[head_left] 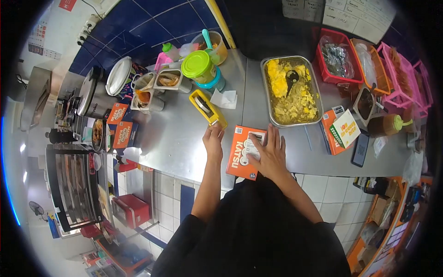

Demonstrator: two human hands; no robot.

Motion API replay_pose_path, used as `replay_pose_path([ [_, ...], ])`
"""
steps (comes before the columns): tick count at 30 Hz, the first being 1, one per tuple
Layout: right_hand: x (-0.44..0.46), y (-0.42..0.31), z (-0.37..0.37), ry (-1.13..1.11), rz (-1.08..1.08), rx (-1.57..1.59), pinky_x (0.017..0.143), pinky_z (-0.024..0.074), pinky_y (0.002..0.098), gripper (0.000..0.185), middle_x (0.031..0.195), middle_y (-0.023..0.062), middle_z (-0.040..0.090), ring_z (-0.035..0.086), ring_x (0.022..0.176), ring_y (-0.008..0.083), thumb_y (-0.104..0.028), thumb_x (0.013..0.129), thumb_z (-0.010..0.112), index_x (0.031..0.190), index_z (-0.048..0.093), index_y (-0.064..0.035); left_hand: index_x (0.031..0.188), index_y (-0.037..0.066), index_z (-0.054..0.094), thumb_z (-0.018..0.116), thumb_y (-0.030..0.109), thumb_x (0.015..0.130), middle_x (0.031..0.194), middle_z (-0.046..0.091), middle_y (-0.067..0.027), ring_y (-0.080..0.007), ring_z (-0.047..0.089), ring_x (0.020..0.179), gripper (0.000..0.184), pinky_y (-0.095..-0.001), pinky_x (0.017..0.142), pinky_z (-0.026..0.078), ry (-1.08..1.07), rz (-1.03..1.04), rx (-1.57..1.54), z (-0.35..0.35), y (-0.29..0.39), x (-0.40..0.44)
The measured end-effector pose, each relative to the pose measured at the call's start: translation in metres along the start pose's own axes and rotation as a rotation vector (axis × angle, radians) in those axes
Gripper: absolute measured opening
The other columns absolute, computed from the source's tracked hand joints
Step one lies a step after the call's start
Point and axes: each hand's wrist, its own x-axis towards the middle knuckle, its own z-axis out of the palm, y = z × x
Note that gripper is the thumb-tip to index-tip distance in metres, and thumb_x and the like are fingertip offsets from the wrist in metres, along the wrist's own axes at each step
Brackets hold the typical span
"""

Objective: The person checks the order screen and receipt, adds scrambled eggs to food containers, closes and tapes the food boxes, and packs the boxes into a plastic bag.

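Orange box [237, 150] under right hand [270, 156], apparently touching.

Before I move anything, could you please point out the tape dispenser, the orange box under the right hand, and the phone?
Tape dispenser [215, 117]: head view, on its yellow body.
Orange box [236, 155]: head view, on the KATSU lettering.
Phone [360, 150]: head view, on its screen.
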Motion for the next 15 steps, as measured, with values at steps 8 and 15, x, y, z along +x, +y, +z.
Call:
replay_pose_path([
  [8,0.002,0.017,0.011,-0.080,0.036,0.104,0.114,0.0137,0.0707,0.055,0.162,0.0304,0.006,0.010,0.149,0.0521,-0.037,0.098,0.053,0.151,0.043,-0.0311,0.098,0.001,0.073,0.063,0.015,0.093,0.087,0.074,-0.0111,-0.0168,0.071,0.082,0.018,-0.0320,0.075,0.055,0.106,0.210,0.984,-0.025,0.002,-0.024],
  [15,-0.001,0.028,0.017,-0.102,0.061,0.325,0.114,0.0137,0.0699,0.050,0.161,0.0310,0.006,0.010,0.148,0.0530,-0.035,0.099,0.051,0.149,0.045,-0.0342,0.132,-0.004,0.058,0.064,0.011,0.096,0.084,0.072,-0.0098,-0.0113,0.066,0.072,0.039,-0.0270,0.062,0.053,-0.361,0.101,0.676,0.042,0.080,-0.131],
])
